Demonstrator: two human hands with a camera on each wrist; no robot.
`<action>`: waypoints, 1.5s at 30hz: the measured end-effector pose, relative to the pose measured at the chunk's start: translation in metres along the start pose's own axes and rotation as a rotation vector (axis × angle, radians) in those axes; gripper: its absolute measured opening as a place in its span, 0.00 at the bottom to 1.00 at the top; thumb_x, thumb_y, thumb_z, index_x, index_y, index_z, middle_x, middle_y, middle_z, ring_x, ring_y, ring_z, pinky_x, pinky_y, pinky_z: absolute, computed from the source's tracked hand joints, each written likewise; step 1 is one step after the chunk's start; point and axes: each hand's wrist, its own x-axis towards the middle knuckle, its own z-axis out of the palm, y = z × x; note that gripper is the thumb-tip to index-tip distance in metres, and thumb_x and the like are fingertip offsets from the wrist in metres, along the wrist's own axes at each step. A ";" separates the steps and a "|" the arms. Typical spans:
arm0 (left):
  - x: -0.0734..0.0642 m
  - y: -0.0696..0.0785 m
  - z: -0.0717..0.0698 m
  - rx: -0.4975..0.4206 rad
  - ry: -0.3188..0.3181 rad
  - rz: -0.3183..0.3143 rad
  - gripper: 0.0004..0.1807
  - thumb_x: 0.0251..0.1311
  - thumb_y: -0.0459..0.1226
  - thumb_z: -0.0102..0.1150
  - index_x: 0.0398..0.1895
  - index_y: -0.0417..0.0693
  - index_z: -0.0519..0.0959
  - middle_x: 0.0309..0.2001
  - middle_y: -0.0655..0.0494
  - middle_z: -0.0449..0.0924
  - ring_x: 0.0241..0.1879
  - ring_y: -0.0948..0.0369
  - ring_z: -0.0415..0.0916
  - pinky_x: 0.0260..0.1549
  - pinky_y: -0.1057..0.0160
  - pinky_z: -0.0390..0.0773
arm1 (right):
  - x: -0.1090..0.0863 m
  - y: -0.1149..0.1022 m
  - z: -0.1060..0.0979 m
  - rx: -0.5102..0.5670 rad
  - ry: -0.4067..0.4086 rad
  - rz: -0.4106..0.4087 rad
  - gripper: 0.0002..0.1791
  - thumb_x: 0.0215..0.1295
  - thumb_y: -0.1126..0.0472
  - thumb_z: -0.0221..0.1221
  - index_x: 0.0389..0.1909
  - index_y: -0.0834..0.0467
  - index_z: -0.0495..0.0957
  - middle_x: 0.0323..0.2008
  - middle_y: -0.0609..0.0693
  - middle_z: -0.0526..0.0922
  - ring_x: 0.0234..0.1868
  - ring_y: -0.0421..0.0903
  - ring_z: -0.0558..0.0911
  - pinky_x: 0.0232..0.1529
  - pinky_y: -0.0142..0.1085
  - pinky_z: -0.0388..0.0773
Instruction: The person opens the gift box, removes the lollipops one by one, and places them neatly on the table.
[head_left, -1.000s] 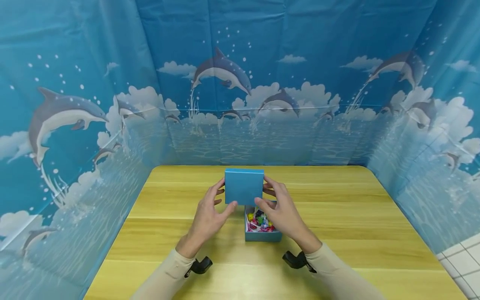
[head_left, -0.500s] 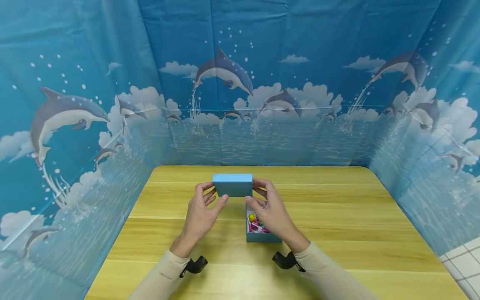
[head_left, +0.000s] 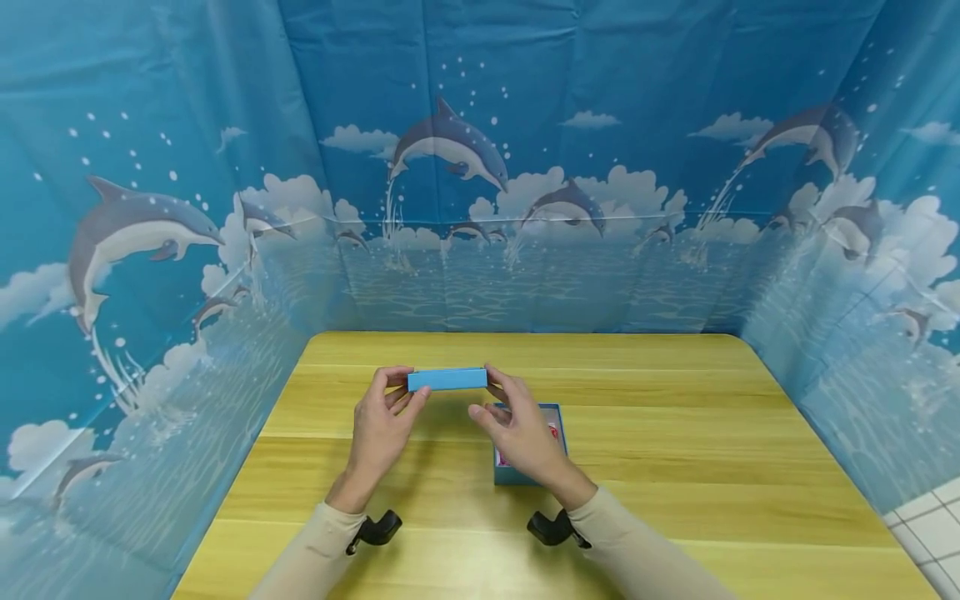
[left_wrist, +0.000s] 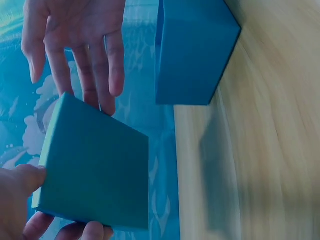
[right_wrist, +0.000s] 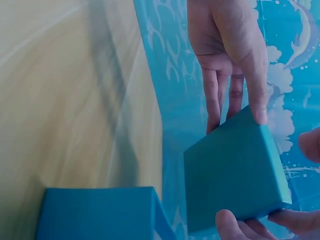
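Observation:
A shallow, square blue box lid [head_left: 447, 380] is held up over the table, its narrow side facing the head camera. My left hand [head_left: 377, 433] grips it at the left end, thumb on the near side and fingers at the edge. At the other end, the fingertips of my right hand [head_left: 527, 440] touch the lid's edge; that thumb stands away from it. Behind and below my right hand sits an uncovered blue box [head_left: 516, 476], partly hidden. A bit of red wrapped candy [head_left: 553, 431] shows inside. In the left wrist view, the lid's broad face [left_wrist: 100, 165] looks plain.
The yellow wood-grain table [head_left: 675, 467] spreads around the box. Blue dolphin-print curtains [head_left: 480, 275] rise along its back and sides. A black wrist mount [head_left: 378, 529] sits under each forearm. White floor tiles [head_left: 930, 525] appear at the lower right.
Both hands have carried the lid left and tilted it, so its broad face turned out of the head view and only its narrow side shows. My right thumb has come off it.

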 end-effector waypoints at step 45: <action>-0.013 -0.039 -0.026 0.405 -0.105 -0.193 0.12 0.70 0.31 0.83 0.52 0.40 0.92 0.63 0.34 0.91 0.63 0.35 0.92 0.59 0.40 0.93 | -0.004 0.011 0.064 -0.181 -0.185 0.240 0.54 0.84 0.50 0.69 0.90 0.80 0.52 0.88 0.80 0.60 0.89 0.75 0.66 0.89 0.68 0.64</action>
